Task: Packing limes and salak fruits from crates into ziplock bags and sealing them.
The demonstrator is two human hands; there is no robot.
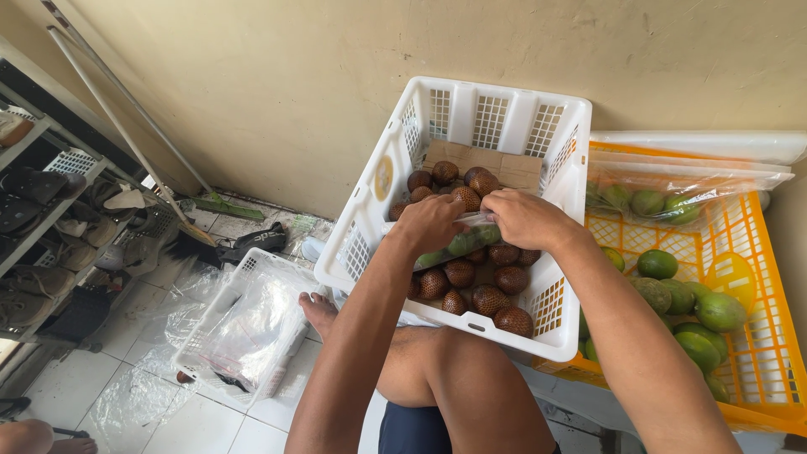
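A clear plastic bag of green fruit (467, 242) sits over the scaly brown fruit (471, 286) inside the tilted white plastic crate (492, 118); left hand (430, 224) and right hand (525, 217) each have their grip pinched shut on its top. A slip could spill fruit from that crate.

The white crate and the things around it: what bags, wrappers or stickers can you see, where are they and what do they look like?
Clear plastic bag of green fruit: held by left hand and right hand over white plastic crate of brown scaly fruit.
Clear plastic bag of green fruit: long, across orange plastic crate.
Round yellowish sticker: inside the white crate's left wall.
Clear plastic sheet: crumpled, lining the small white basket on the floor.
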